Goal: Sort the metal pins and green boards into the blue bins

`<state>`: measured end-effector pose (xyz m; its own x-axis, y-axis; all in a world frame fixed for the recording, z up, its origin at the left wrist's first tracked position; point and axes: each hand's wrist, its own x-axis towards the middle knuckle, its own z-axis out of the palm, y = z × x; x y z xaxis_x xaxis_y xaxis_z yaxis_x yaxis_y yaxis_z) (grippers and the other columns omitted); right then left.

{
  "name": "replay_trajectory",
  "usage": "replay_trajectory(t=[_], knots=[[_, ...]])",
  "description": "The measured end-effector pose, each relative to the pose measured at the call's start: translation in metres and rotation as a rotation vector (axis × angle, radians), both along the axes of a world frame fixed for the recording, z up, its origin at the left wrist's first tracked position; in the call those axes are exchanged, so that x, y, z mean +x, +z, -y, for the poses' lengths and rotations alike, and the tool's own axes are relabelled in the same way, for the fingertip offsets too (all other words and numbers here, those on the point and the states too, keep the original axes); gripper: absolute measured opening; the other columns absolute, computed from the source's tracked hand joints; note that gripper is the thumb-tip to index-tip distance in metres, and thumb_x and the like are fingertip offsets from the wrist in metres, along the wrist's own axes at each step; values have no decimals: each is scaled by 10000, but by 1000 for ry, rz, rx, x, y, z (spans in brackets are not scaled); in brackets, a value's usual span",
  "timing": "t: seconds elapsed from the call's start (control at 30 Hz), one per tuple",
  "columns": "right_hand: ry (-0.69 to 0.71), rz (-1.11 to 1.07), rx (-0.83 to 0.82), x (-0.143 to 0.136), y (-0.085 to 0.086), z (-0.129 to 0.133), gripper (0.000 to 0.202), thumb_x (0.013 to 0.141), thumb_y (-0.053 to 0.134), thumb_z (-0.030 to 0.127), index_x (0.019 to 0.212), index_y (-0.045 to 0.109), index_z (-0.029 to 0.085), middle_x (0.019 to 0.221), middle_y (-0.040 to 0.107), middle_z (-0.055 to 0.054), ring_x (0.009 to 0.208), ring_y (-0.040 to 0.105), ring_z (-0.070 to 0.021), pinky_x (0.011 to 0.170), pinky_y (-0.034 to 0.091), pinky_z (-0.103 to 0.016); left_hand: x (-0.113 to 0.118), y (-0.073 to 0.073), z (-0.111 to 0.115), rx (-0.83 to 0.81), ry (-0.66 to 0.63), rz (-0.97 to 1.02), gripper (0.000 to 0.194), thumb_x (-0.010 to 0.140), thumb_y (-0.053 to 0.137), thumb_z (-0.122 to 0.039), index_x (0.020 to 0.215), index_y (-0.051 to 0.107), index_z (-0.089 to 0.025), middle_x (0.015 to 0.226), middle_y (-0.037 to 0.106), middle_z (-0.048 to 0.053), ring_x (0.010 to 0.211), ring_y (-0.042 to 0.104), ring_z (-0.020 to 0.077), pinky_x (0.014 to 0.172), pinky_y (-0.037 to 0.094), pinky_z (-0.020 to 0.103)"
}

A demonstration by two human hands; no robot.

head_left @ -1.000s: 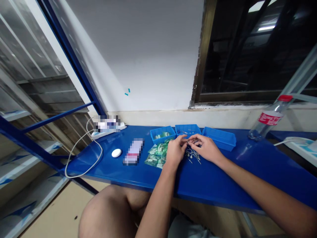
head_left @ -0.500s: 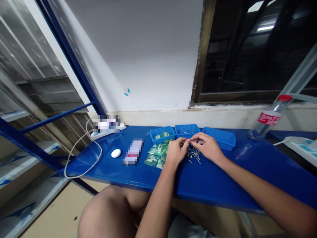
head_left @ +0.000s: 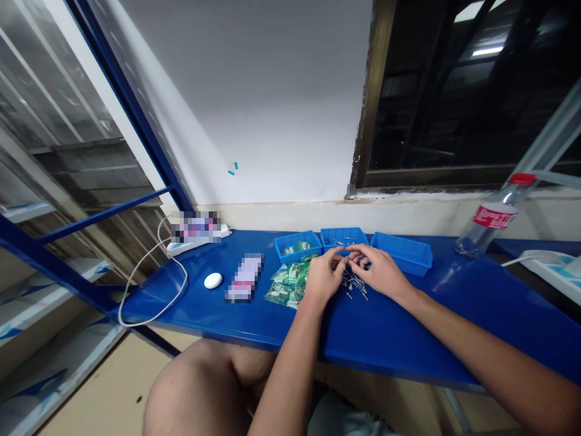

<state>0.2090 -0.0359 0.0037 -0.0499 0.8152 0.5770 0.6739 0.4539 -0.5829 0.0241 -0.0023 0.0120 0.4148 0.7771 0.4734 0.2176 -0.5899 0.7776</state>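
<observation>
My left hand (head_left: 323,277) and my right hand (head_left: 382,272) meet above a loose pile of thin metal pins with heads, perhaps rivets (head_left: 358,287). Fingers of both hands are closed in pinches, their tips close together; whatever small thing is between them is too small to make out. Beside my left hand lie several green-and-clear plastic packets (head_left: 285,283) with small white pieces inside. Behind the hands stand three blue trays: a left tray (head_left: 282,257) holding similar packets, a middle tray (head_left: 329,232) with a few metal pins, and a right tray (head_left: 420,261) partly behind my right hand.
On the blue table (head_left: 390,339), a white oval object (head_left: 213,280) and a blurred-out phone-like item (head_left: 245,277) lie to the left. A white cable (head_left: 136,324) loops from a power strip (head_left: 195,239). A plastic bottle (head_left: 494,216) with a red cap stands at right.
My right hand's fingers have lifted and shifted slightly, with the index finger straighter. My left hand has barely moved. The pile and trays look the same.
</observation>
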Motion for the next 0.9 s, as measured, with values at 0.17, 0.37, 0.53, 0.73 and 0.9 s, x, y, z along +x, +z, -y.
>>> replay_trajectory(t=[0.17, 0.37, 0.53, 0.73, 0.9], knots=[[-3, -78, 22, 2, 3, 3, 432, 948, 637, 292, 1377, 632, 238, 1087, 785, -73, 890, 750, -226, 836, 629, -388, 2, -3, -4, -109, -5, 150, 400, 903, 743, -126, 1293, 693, -200, 1037, 828, 60, 939, 801, 198, 879, 652, 325], [-16, -175, 47, 0, 4, 5, 397, 942, 660, 351, 1323, 652, 239, 1117, 789, -91, 881, 748, -244, 887, 631, -445, 2, -6, -9, -158, -23, 194, 166, 888, 770, -150, 1049, 789, -188, 1046, 825, 62, 921, 792, 195, 886, 646, 324], [-33, -127, 82, -1, 7, 8, 385, 952, 648, 342, 1326, 641, 252, 1111, 797, -73, 854, 737, -237, 884, 616, -443, 0, -4, -9, -100, -54, 228, 87, 884, 781, -197, 964, 812, -203, 1078, 810, 67, 967, 771, 200, 857, 635, 302], [-33, -109, 94, -3, 11, 10, 400, 954, 641, 327, 1346, 634, 249, 1099, 794, -67, 831, 731, -229, 849, 604, -411, 3, -4, -8, -174, -59, 251, 299, 858, 816, -202, 1151, 760, -173, 1031, 811, 85, 927, 773, 189, 840, 631, 302], [-85, 21, 159, 4, 19, 7, 255, 990, 590, 320, 1197, 717, 244, 1072, 760, -84, 824, 698, -239, 820, 579, -397, 3, -3, -7, -130, -2, 232, 305, 914, 728, -141, 1216, 726, -182, 1063, 809, 78, 944, 774, 176, 846, 629, 289]])
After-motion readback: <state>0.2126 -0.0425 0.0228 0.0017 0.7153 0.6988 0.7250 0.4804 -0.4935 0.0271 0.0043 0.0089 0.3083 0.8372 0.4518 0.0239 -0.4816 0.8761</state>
